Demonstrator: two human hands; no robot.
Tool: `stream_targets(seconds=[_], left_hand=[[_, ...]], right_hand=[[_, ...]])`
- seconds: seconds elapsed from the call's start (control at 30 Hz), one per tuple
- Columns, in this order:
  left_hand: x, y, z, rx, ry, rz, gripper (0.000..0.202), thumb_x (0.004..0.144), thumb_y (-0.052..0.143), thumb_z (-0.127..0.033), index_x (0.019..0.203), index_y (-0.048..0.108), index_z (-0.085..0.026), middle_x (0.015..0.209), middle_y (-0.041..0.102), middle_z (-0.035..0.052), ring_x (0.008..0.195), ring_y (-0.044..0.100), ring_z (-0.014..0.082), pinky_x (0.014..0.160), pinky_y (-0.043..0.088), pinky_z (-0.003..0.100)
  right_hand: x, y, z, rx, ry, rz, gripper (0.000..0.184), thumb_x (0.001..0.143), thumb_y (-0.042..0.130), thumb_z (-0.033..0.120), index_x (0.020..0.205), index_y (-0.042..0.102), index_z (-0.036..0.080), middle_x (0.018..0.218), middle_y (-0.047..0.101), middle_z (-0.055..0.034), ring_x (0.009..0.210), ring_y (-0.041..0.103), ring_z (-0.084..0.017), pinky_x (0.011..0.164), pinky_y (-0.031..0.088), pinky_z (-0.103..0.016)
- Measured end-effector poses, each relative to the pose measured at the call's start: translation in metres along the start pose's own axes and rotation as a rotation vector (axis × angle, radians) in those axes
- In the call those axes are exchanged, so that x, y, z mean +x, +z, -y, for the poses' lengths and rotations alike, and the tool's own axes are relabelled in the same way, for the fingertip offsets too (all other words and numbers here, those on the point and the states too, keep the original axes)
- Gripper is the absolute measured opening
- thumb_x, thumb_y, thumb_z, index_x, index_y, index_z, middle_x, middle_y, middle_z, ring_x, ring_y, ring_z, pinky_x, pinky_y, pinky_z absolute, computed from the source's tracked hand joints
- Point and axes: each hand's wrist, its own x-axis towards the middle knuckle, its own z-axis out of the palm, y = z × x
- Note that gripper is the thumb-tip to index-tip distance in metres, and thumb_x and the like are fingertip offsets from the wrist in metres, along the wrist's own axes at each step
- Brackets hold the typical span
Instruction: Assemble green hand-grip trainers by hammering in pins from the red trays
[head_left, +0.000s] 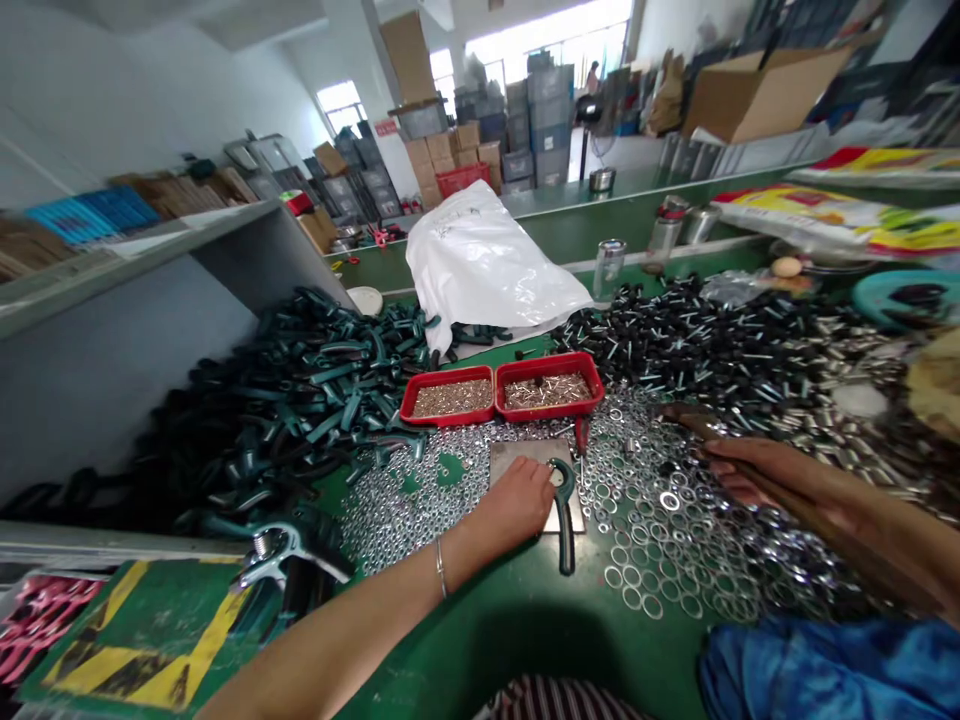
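The fingers of the left hand (521, 497) are closed on the upper, rounded end of a curved dark-green handle (566, 530), which lies partly over a flat square grey metal plate (514, 453) on the green counter (420, 640), its lower end reaching past the plate's near edge. The right hand (739, 468) has its fingers wrapped around a long brown stick-like tool (696, 421), above scattered silver metal rings (643, 572), while two red plastic trays (551, 411) of small metal pieces stand just beyond the plate.
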Motion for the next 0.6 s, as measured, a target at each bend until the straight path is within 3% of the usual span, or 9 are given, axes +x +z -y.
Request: stream_targets(seconds=[0.07, 0.13, 0.23, 0.3, 0.4, 0.53, 0.6], left_hand=[[-0.006, -0.004, -0.001, -0.123, -0.103, -0.010, 0.027, 0.099, 0.039, -0.019, 0.099, 0.065, -0.014, 0.098, 0.062, 0.0097, 0.094, 0.055, 0.0233, 0.087, 0.044, 0.038], [-0.016, -0.008, -0.007, -0.233, -0.208, -0.063, 0.025, 0.097, 0.047, -0.031, 0.111, 0.062, -0.016, 0.109, 0.061, 0.0094, 0.103, 0.055, 0.0239, 0.093, 0.044, 0.039], [-0.031, -0.011, -0.024, -0.262, -0.439, -0.135, 0.046, 0.089, 0.060, -0.046, 0.121, 0.055, -0.014, 0.122, 0.056, 0.0137, 0.113, 0.052, 0.0289, 0.100, 0.041, 0.045], [-0.039, -0.009, -0.035, -0.228, -0.577, -0.080, 0.041, 0.088, 0.061, -0.044, 0.112, 0.057, -0.011, 0.111, 0.059, 0.0145, 0.106, 0.055, 0.0300, 0.096, 0.044, 0.047], [-0.044, 0.000, -0.043, -0.212, -0.607, 0.032, 0.019, 0.092, 0.054, -0.031, 0.097, 0.060, -0.013, 0.095, 0.062, 0.0113, 0.094, 0.060, 0.0268, 0.087, 0.048, 0.041], [-0.041, 0.007, -0.041, -0.186, -0.565, 0.039, 0.014, 0.091, 0.053, -0.022, 0.096, 0.062, -0.012, 0.095, 0.065, 0.0124, 0.092, 0.062, 0.0268, 0.083, 0.051, 0.039], [-0.039, 0.007, -0.039, -0.177, -0.550, 0.045, 0.014, 0.090, 0.053, -0.020, 0.096, 0.063, -0.011, 0.093, 0.066, 0.0134, 0.090, 0.063, 0.0278, 0.082, 0.052, 0.040]], right_hand=[[-0.017, 0.005, 0.010, 0.244, 0.079, 0.215, 0.032, 0.091, 0.051, 0.044, 0.073, 0.059, 0.020, 0.061, 0.058, -0.0031, 0.049, 0.052, -0.013, 0.050, 0.041, -0.028], [-0.038, 0.016, 0.018, 0.364, 0.074, 0.304, 0.033, 0.093, 0.047, 0.052, 0.085, 0.058, 0.022, 0.061, 0.056, 0.0000, 0.046, 0.050, -0.012, 0.048, 0.041, -0.027], [-0.067, 0.041, 0.026, 0.217, -0.021, 0.360, 0.038, 0.093, 0.043, 0.059, 0.100, 0.058, 0.024, 0.060, 0.055, 0.0019, 0.043, 0.046, -0.013, 0.043, 0.038, -0.026], [-0.081, 0.059, 0.033, -0.010, -0.150, 0.384, 0.035, 0.092, 0.048, 0.056, 0.097, 0.060, 0.023, 0.064, 0.059, -0.0003, 0.054, 0.055, -0.016, 0.052, 0.044, -0.028], [-0.092, 0.081, 0.047, -0.236, -0.313, 0.375, 0.032, 0.096, 0.042, 0.052, 0.095, 0.058, 0.024, 0.081, 0.068, -0.0040, 0.073, 0.064, -0.021, 0.067, 0.048, -0.031], [-0.085, 0.098, 0.059, -0.412, -0.354, 0.299, 0.033, 0.099, 0.033, 0.048, 0.096, 0.054, 0.023, 0.083, 0.070, -0.0071, 0.072, 0.066, -0.024, 0.066, 0.048, -0.034], [-0.078, 0.101, 0.060, -0.481, -0.344, 0.339, 0.032, 0.098, 0.035, 0.047, 0.094, 0.055, 0.023, 0.078, 0.070, -0.0076, 0.069, 0.066, -0.025, 0.064, 0.048, -0.035]])
